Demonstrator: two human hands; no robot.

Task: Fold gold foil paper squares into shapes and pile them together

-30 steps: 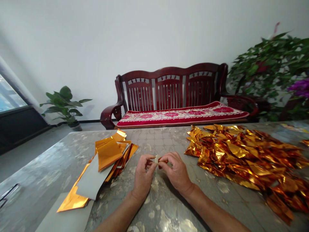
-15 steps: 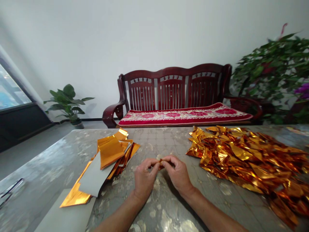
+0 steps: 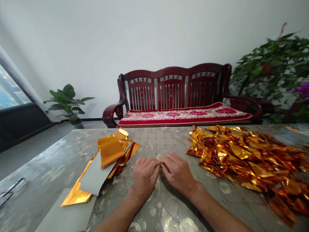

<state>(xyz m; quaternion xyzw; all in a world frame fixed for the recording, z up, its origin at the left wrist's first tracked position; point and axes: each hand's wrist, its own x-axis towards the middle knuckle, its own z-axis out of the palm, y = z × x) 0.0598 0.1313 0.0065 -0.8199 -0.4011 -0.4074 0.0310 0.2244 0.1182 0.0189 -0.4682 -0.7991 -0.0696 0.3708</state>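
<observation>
Above the middle of the table, my left hand (image 3: 146,174) and my right hand (image 3: 178,172) meet at the fingertips. Both are closed in a pinch on a small piece of gold foil paper, which the fingers now hide almost entirely. Left of my hands lies a loose stack of gold foil paper sheets (image 3: 111,152), some with the pale grey back (image 3: 96,175) facing up. A big heap of folded gold foil pieces (image 3: 241,158) spreads over the right side of the table.
The grey patterned table (image 3: 154,138) has a glossy cover. Glasses (image 3: 11,191) lie at its left edge. Beyond it stands a dark red wooden bench (image 3: 170,93) with a red floral cover (image 3: 185,113). Potted plants (image 3: 69,101) flank the bench.
My fingers have curled further inward around the foil piece, covering the bit that showed between them. Both hands stay in nearly the same spot. The stack and heap are unchanged.
</observation>
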